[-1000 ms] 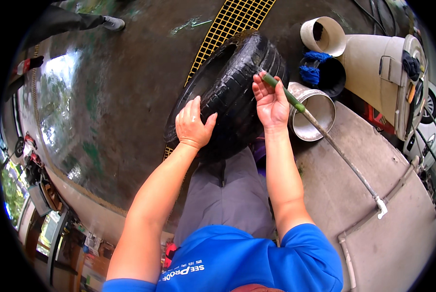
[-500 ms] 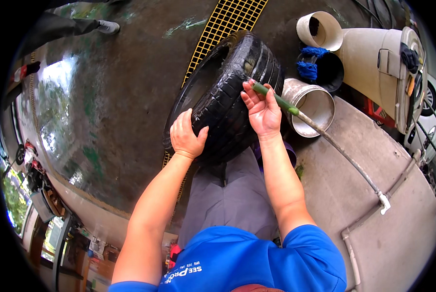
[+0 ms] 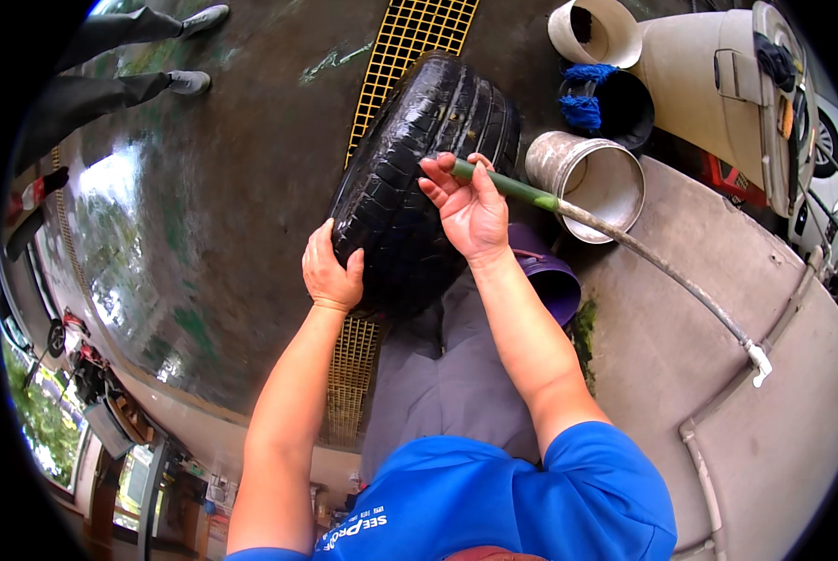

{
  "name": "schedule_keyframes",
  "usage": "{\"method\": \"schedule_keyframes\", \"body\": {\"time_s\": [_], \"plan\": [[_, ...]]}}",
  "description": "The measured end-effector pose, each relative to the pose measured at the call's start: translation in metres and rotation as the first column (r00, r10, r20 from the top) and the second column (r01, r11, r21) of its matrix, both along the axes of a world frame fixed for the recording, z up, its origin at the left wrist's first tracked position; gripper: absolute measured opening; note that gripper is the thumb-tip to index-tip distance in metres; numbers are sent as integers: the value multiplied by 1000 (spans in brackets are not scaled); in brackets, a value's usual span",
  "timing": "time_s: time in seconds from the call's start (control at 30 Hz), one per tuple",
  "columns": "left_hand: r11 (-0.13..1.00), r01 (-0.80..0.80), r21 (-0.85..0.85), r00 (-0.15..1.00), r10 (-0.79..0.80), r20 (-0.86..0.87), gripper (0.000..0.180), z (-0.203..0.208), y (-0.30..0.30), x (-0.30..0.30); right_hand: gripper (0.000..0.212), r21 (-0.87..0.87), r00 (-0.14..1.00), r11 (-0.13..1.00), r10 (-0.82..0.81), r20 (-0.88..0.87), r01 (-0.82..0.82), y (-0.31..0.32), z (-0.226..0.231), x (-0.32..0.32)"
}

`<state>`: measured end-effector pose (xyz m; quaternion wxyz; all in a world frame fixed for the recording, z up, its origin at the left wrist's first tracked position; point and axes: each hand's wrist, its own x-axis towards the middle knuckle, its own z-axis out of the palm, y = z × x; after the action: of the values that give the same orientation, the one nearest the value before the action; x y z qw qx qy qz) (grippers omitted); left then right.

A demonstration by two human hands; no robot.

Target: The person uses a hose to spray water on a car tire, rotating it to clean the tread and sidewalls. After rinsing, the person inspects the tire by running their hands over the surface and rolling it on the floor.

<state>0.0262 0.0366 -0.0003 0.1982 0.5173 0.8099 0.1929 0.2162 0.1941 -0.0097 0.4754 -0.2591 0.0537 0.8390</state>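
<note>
Two bare hands at work on one black tyre (image 3: 405, 210). Writing: white lettering on the chest of the blue shirt (image 3: 512, 496), one larger line with smaller characters by it.

Tyre: wet-looking, tilted, tread toward the person; it lies over the yellow grating (image 3: 423, 33), covering both long edges of that strip partway along. Left hand (image 3: 332, 280) touches the tyre's left edge at its near end; fingers close together along the side, thumb spread away over the tread.

Right hand (image 3: 475, 222) is palm up over the right part of the tread, fingers partly curled and slightly parted. A green tube (image 3: 523, 190) passes between thumb and fingers; cannot tell whether it is pinched. Contact of this hand with the tyre: also unclear. The tube caps a grey pipe (image 3: 657, 254) ending in a white elbow (image 3: 760, 363).

In the way: right hand and tube hide some tread; right forearm runs just beside a purple bucket (image 3: 551, 282). Right of the tyre: white bucket (image 3: 615, 187), then black bucket (image 3: 626, 112) with blue fuzzy cloth (image 3: 582, 111) at its rim. Toward the floor's far left corner, another person's legs (image 3: 110, 103).
</note>
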Motion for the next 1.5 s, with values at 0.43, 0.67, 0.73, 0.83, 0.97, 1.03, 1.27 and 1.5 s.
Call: {"method": "schedule_keyframes", "body": {"time_s": [0.43, 0.67, 0.73, 0.83, 0.97, 1.03, 1.27, 1.5], "plan": [[999, -47, 16, 991, 44, 126, 68, -6, -8, -65, 18, -155, 992, 980, -119, 30, 122, 7, -37, 58], [998, -49, -33, 989, 53, 136, 80, -15, -34, -82, 16, -148, 980, 969, -187, 74, 196, 37, -74, 55], [998, -53, -39, 989, 57, 137, 83, -14, -41, -82, 15, -159, 972, 962, -205, 115, 222, 42, -83, 54], [996, -54, -65, 989, 62, 132, 87, -14, -53, -85, 15, -194, 960, 948, -219, 174, 252, 44, -95, 55], [991, -51, -126, 992, 65, 107, 89, -11, -67, -92, 13, -199, 948, 942, -226, 223, 271, 44, -109, 56], [988, -34, -153, 996, 46, 80, 90, -9, -75, -94, 11, -192, 949, 943, -228, 218, 271, 45, -110, 55], [991, -118, -70, 991, 122, 49, 62, 13, -68, -76, 9, -187, 948, 946, -221, 227, 265, 37, -109, 55], [933, -151, -328, 983, 106, -152, 53, 12, 84, -11, 11, -186, 941, 944, -223, 255, 274, 26, -114, 53]]}}
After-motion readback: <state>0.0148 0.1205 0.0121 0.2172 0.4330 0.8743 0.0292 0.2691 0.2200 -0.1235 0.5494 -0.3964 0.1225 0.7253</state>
